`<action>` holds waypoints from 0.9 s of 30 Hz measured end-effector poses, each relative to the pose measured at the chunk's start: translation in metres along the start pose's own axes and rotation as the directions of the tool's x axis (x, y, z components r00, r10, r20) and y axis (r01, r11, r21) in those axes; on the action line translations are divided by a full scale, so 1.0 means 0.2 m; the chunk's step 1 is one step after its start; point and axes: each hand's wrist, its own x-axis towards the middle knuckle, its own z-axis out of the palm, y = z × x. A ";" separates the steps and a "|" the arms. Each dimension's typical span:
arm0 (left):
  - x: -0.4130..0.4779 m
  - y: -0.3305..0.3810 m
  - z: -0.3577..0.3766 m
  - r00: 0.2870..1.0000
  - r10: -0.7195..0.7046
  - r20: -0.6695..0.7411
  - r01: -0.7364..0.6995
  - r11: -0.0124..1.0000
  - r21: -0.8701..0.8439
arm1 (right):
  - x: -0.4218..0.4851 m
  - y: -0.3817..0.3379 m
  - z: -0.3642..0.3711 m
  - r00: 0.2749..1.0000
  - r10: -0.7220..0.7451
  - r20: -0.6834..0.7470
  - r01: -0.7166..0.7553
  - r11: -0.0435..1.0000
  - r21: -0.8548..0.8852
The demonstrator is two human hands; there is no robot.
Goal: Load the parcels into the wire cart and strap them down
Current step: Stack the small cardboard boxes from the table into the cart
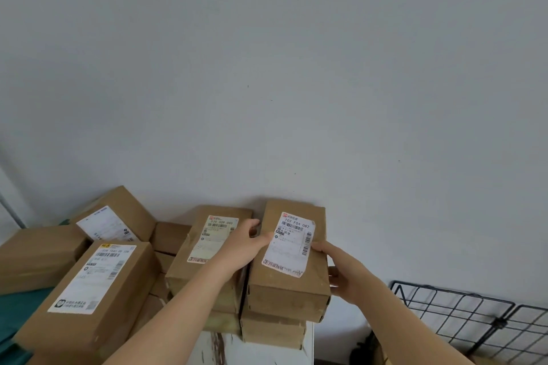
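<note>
We clasp parcel (289, 258) between left hand (247, 243) and right hand (345, 274), long axis pointing away | fingers curled round its sides | cart (462, 310) lower right

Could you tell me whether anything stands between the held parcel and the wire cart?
Nothing visible does. The parcel, gripped by left hand and right hand, tops the stack; only bare wall shows between it and the wire cart to its right.

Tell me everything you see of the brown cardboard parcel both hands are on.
The brown cardboard parcel is a closed oblong box, lying flat atop a second box beside the grey wall. A white barcoded shipping label, wrinkled, sits on top. The left hand grips its left edge, the right hand its right side.
</note>
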 end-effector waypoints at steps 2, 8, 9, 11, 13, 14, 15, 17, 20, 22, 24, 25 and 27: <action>-0.02 0.00 0.02 1.000 -0.017 0.017 0.018 0.996 -0.085 | -0.04 0.00 0.00 0.999 -0.038 0.006 0.038 0.999 -0.011; -0.11 -0.04 0.08 0.975 -0.124 0.187 0.169 0.954 -0.249 | -0.15 0.09 -0.06 0.995 -0.098 -0.034 0.100 0.993 0.069; -0.14 -0.05 0.09 0.960 -0.144 0.240 0.205 0.945 -0.254 | -0.17 0.11 -0.06 0.993 -0.102 -0.054 0.106 0.992 0.074; -0.17 -0.08 0.13 0.927 -0.172 0.334 0.265 0.930 -0.255 | -0.24 0.16 -0.07 0.990 -0.099 -0.095 0.108 0.990 0.089; -0.20 -0.10 0.18 0.909 -0.167 0.381 0.278 0.925 -0.258 | -0.32 0.21 -0.08 0.987 -0.078 -0.141 0.096 0.988 0.121; -0.22 -0.11 0.21 0.913 -0.146 0.381 0.260 0.928 -0.267 | -0.36 0.24 -0.09 0.984 -0.063 -0.169 0.088 0.986 0.144; -0.24 -0.11 0.25 0.916 -0.126 0.382 0.248 0.925 -0.289 | -0.40 0.27 -0.09 0.979 -0.049 -0.198 0.082 0.982 0.167; -0.29 -0.12 0.32 0.920 -0.085 0.383 0.223 0.916 -0.332 | -0.47 0.34 -0.10 0.967 -0.029 -0.254 0.081 0.977 0.199; -0.35 -0.13 0.41 0.914 -0.059 0.402 0.225 0.898 -0.379 | -0.58 0.43 -0.12 0.946 0.006 -0.323 0.073 0.970 0.232; -0.38 -0.14 0.48 0.904 -0.072 0.420 0.252 0.885 -0.392 | -0.65 0.50 -0.16 0.932 0.019 -0.363 0.061 0.976 0.208; -0.41 -0.14 0.54 0.902 -0.071 0.425 0.268 0.865 -0.425 | -0.70 0.57 -0.21 0.920 0.034 -0.390 0.043 0.981 0.187; -0.43 -0.14 0.57 0.900 -0.082 0.429 0.285 0.855 -0.433 | -0.73 0.59 -0.24 0.918 0.042 -0.395 0.036 0.981 0.188; -0.45 -0.14 0.62 0.891 -0.088 0.445 0.298 0.854 -0.427 | -0.77 0.64 -0.29 0.913 0.049 -0.405 0.029 0.983 0.183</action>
